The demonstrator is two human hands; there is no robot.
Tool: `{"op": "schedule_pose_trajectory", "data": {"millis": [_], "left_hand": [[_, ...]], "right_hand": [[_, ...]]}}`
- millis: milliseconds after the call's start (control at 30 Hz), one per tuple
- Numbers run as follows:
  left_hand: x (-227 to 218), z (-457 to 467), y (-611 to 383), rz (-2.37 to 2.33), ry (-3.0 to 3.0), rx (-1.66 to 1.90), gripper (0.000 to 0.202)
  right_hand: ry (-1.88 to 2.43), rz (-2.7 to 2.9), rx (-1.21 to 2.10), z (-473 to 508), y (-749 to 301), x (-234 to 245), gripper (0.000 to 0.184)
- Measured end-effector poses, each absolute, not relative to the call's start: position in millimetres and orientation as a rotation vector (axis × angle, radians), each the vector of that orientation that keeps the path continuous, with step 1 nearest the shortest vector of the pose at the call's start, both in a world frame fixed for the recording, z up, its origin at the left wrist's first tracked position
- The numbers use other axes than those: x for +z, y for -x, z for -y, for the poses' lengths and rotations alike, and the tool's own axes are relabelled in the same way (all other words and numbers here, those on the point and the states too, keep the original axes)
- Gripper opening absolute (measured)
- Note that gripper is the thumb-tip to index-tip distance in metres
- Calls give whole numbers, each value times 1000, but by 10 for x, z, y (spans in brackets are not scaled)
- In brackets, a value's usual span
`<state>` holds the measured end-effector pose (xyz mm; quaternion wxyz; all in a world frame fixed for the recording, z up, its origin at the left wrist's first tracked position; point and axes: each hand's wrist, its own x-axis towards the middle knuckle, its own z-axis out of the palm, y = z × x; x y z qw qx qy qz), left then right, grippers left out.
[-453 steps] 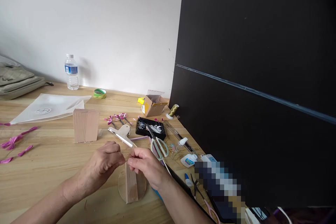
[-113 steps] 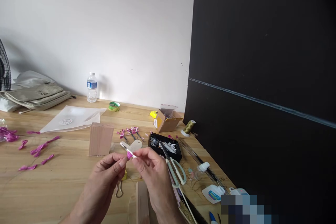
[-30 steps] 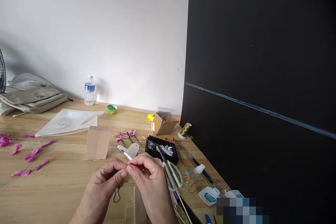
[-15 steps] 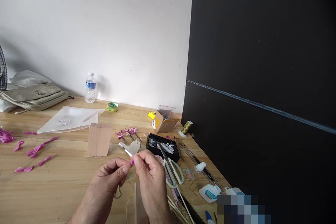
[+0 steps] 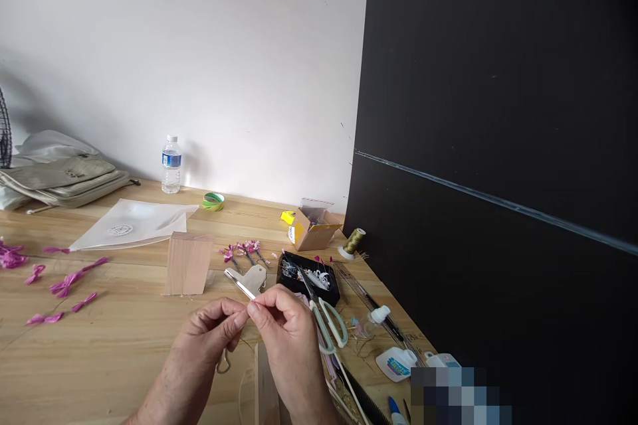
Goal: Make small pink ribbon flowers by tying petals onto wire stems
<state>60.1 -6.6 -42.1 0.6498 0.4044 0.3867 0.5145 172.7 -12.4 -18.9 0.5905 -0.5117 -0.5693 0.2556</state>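
Since half a second ago the fleck of pink that showed between my fingertips has slipped out of sight, and both hands have drawn a shade closer together; the rest of the counter (image 5: 124,339) looks unchanged. At the far left, loose pink ribbon bows (image 5: 64,284) lie scattered and untouched, which I take to be stock not yet worked. Further along, past the clear plastic sleeve (image 5: 132,229) and the upright wooden block (image 5: 187,264), a small cluster of pink-tipped pins (image 5: 244,252) lies in a row, and those look to me like the finished pieces, so I judge a handful done and about as many bows left. My left grip (image 5: 209,335) is closed, thumb and forefinger pinching one side of the small piece (image 5: 251,303), which is held up off the counter just in front of the broad metal clip (image 5: 246,281). My right grip (image 5: 284,332) is closed on the other side of it, fingertips nearly touching the left ones. So little of the piece shows that I cannot tell its shape now, only a pale glint at the pinch. I would say this one is mid-way, being formed by hand and not yet laid with the others. To the right, the pale green scissors (image 5: 323,319), the black tray (image 5: 329,292) of small parts and the glue bottle (image 5: 396,364) lie within reach, none of them in use.
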Motion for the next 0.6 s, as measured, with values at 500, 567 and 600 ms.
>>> {"op": "schedule_pose_trajectory", "data": {"millis": [500,567,600], "left_hand": [[-354,21,-602,-893,-1073,1148,28],[-345,21,-600,-879,-1076,1155,29],[-346,22,-600,-875,-1078,1156,29]], "right_hand": [[1234,1297,772,116,-1751,-164,20],[1187,1263,813,102,-1764,-190,20],[1175,1242,826,96,-1776,-195,20]]}}
